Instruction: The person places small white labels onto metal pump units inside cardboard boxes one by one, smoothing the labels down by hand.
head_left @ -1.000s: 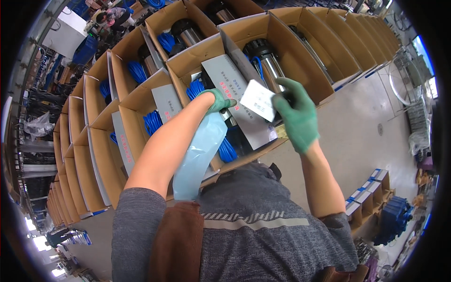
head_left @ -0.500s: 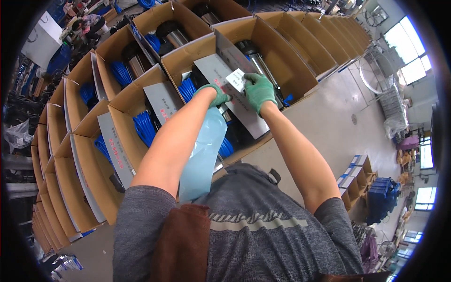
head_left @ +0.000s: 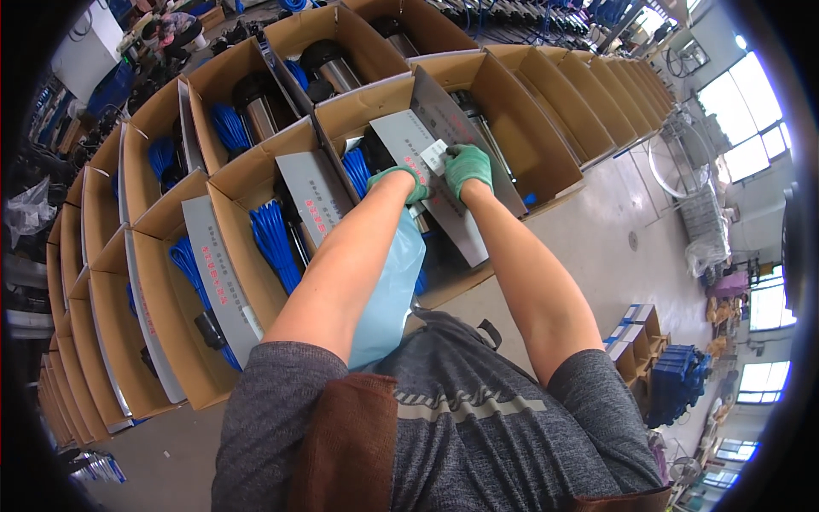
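One small white card (head_left: 433,155), one pale-blue, glossy plastic bag (head_left: 391,290)

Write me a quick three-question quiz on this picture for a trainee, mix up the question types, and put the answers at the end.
1. Which hand holds the white card?
2. True or false: every cardboard box is closed.
3. What colour is the plastic just below the left hand?
A. Red
B. Pale blue
C. Black

Key:
1. The right hand.
2. False: many cardboard boxes stand open, several showing coiled blue cables inside.
3. B, pale blue.
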The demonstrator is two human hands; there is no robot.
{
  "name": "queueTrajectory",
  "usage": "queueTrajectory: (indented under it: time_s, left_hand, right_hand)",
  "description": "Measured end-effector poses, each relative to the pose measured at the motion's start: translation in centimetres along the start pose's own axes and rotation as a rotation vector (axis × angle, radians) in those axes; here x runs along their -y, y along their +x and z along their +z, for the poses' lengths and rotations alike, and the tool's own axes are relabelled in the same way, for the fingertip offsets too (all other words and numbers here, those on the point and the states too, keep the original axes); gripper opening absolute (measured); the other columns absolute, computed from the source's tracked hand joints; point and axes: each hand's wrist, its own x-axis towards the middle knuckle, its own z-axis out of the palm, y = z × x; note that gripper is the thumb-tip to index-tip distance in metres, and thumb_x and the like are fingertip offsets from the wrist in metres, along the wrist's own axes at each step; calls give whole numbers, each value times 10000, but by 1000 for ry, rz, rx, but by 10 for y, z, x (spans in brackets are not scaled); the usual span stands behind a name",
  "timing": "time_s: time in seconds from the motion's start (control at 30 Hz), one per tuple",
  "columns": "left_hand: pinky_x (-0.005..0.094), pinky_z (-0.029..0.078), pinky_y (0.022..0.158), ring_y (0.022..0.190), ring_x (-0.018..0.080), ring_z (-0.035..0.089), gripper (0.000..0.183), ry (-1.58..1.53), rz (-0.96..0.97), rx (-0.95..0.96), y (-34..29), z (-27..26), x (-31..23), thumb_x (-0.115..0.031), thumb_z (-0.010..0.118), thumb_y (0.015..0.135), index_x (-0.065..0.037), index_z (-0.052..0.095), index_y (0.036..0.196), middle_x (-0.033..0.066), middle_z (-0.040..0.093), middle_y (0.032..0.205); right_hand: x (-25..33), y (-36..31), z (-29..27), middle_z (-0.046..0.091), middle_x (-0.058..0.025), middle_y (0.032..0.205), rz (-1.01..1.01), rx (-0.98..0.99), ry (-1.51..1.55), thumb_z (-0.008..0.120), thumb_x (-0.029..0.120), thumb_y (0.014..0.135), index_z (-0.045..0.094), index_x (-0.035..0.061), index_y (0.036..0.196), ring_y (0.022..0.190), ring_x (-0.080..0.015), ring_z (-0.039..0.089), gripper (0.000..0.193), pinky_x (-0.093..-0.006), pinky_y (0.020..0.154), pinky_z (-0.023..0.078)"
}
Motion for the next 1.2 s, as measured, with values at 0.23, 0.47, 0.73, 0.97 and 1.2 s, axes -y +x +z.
queueTrajectory:
  time_s: [0.23, 0.47, 0.73, 0.97, 1.2]
  left_hand:
    - [436, 514, 996, 1134, 349, 657, 678, 16, -9, -41, 12, 7, 9, -537, 746, 836, -145, 670, 1383, 159, 696, 1334]
    - [435, 509, 1002, 1141, 349, 653, 679, 8, 8, -45, 3, 4, 6, -543, 742, 830, -147, 676, 1378, 160, 693, 1342]
    - [433, 504, 1009, 1149, 349, 650, 681, -6, 34, -69, 4, 7, 7, -550, 739, 824, -150, 684, 1372, 162, 691, 1351]
    - [424, 476, 1068, 1217, 350, 617, 722, 1, 222, -118, -12, 3, 5, -593, 699, 843, -155, 655, 1415, 156, 646, 1433]
    - [443, 510, 992, 1091, 356, 649, 673, 3, 72, -27, -15, 0, 5, -609, 672, 866, -143, 695, 1351, 158, 712, 1304]
  right_hand:
    - [11, 9, -4, 735, -228, 1181, 60, 179, -109, 644, 162, 917, 792, 68, 1130, 1117, -402, 705, 276, -470, 966, 577]
    - [14, 11, -2, 735, -231, 1142, 93, 251, -194, 651, 208, 897, 802, 62, 1062, 1103, -409, 699, 267, -475, 975, 557]
    - [19, 9, -6, 725, -245, 1200, 91, 321, -256, 657, 190, 904, 786, 28, 1123, 1145, -411, 699, 302, -483, 983, 567]
    - [34, 1, -22, 735, -207, 1228, -12, 407, -445, 686, 193, 923, 782, 57, 1178, 1155, -361, 716, 305, -458, 967, 583]
    - [39, -10, -51, 742, -135, 1270, -164, 677, -730, 756, 152, 885, 785, 98, 1193, 1157, -306, 727, 314, -422, 943, 601]
